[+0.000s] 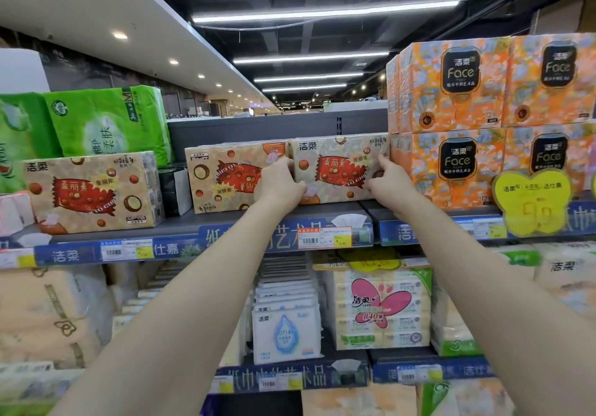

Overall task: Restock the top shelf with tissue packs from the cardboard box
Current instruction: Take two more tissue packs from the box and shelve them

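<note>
Left hand (280, 183) and right hand (388, 178) grip the short ends of the tissue pack (338, 170), which lies lengthwise along the top shelf (225, 219), against the left side of the orange stack (451, 157).

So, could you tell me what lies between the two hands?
The tissue pack, gripped by left hand and right hand, in the head view.

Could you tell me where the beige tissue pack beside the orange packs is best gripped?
Grip the beige tissue pack by its two short ends, from the front, as the left hand and right hand do: it is wide, wedged between orange packs and another pack.
</note>
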{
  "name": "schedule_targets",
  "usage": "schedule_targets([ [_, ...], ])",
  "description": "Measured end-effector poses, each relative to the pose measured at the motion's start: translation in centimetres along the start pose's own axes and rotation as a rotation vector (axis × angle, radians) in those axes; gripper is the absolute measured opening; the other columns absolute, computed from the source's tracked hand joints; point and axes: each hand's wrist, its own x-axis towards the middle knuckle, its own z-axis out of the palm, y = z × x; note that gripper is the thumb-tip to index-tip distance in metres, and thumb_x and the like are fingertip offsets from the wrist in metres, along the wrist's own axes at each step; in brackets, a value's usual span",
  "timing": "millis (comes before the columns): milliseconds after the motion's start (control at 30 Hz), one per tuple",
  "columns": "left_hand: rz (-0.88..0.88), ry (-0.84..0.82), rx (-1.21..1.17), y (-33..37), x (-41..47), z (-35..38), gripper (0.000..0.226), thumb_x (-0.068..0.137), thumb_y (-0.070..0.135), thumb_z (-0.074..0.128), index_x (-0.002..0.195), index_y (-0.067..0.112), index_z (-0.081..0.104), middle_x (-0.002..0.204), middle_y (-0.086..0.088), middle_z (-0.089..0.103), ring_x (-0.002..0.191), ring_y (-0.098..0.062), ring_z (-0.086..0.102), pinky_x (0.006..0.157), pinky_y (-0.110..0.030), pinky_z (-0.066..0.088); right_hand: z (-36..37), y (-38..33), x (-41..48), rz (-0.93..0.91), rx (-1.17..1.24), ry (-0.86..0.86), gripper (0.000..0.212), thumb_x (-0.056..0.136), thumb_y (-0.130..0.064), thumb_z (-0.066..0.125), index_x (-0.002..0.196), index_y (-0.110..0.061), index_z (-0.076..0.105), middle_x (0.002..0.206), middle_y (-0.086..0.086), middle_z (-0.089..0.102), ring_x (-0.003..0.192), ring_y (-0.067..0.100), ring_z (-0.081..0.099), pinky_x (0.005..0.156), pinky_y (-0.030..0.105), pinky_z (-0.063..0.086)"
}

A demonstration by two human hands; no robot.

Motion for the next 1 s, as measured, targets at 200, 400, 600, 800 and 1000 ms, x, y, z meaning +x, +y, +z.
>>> schedule_targets([
  [200, 0.148, 0.059, 0.106, 1.2, -2.7, -1.8, 0.047, 0.097, 0.033, 0.064, 0.143, 0.022, 0.058, 0.131, -0.001, 0.066, 0.106, -0.019, 0.064, 0.074, -0.033, 0.055, -0.7, -1.9, -3.2, -0.173, -0.194, -0.023, 0.063, 0.096, -0.005, 0.051, 0.157, -0.02, 0.04, 0.152, 0.008, 0.052, 0.094, 0.018, 0.058, 0.066, 0.021, 0.042],
  [400, 0.308, -0.007, 0.283, 3.0, -9.0, -3.9, 0.05, 0.099, 0.042, 0.056, 0.145, 0.02, 0.056, 0.138, -0.005, 0.063, 0.121, -0.027, 0.062, 0.097, -0.044, 0.053, -2.4, -3.4, -10.2, -0.224, -0.373, -0.068, 0.053, 0.1, -0.019, 0.052, 0.153, -0.021, 0.048, 0.132, 0.007, 0.065, 0.073, 0.014, 0.058, 0.056, 0.019, 0.039],
  [600, 0.396, -0.125, 0.314, 3.0, -18.5, -4.5, 0.05, 0.098, 0.044, 0.055, 0.142, 0.02, 0.057, 0.134, -0.007, 0.062, 0.121, -0.031, 0.058, 0.102, -0.042, 0.044, -4.5, -2.4, -20.8, -0.151, -0.54, -0.094, 0.052, 0.101, -0.019, 0.053, 0.152, -0.019, 0.047, 0.149, 0.01, 0.055, 0.099, 0.028, 0.065, 0.077, 0.033, 0.05],
  [800, 0.422, -0.313, 0.276, 2.6, -30.6, -1.8, 0.052, 0.096, 0.048, 0.054, 0.14, 0.021, 0.056, 0.133, -0.006, 0.062, 0.12, -0.033, 0.059, 0.099, -0.042, 0.047, -6.0, 4.1, -32.7, 0.039, -0.608, -0.204, 0.049, 0.103, -0.023, 0.054, 0.151, -0.018, 0.048, 0.121, 0.006, 0.07, 0.088, 0.023, 0.063, 0.064, 0.028, 0.046],
  [1000, 0.386, -0.579, 0.244, 3.4, -42.2, 2.8, 0.054, 0.096, 0.049, 0.052, 0.143, 0.023, 0.052, 0.137, -0.006, 0.058, 0.124, -0.034, 0.058, 0.103, -0.047, 0.045, -9.1, 12.1, -43.6, 0.265, -0.665, -0.264, 0.054, 0.104, -0.018, 0.05, 0.156, -0.017, 0.04, 0.155, 0.012, 0.048, 0.128, 0.033, 0.056, 0.08, 0.031, 0.053],
])
